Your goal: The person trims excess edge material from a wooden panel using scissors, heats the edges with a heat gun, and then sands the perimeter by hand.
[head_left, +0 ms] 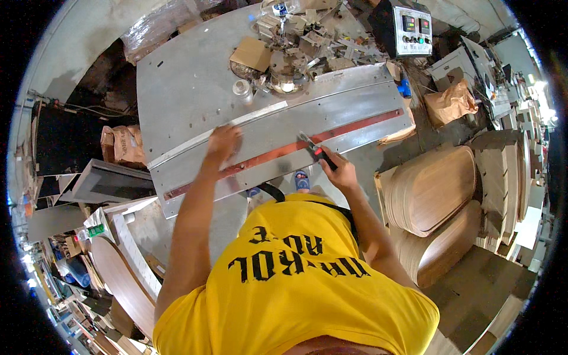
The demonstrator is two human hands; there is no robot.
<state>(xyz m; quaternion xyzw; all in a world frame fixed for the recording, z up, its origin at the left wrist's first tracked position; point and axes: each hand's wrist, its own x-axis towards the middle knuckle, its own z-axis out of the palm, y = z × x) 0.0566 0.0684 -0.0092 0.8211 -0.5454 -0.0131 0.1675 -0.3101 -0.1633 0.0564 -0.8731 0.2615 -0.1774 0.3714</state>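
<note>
My right hand (342,173) is closed around the black handle of a utility knife (320,153) with a red patch on it. Its pale metal tip points away to the far left, over the reddish-brown strip (269,155) that runs along the near side of the metal table (189,83). My left hand (225,142) hovers over or rests on the tabletop, next to a long pale narrow strip (260,112). Its fingers are smeared by motion, so their grip and anything in them cannot be made out.
Scraps and offcuts (331,41) are heaped at the table's far side around a machine head (289,71), beside a cardboard piece (251,54) and a small jar (242,90). A control box (412,32) stands far right. Stacked rounded wooden panels (435,186) are at my right.
</note>
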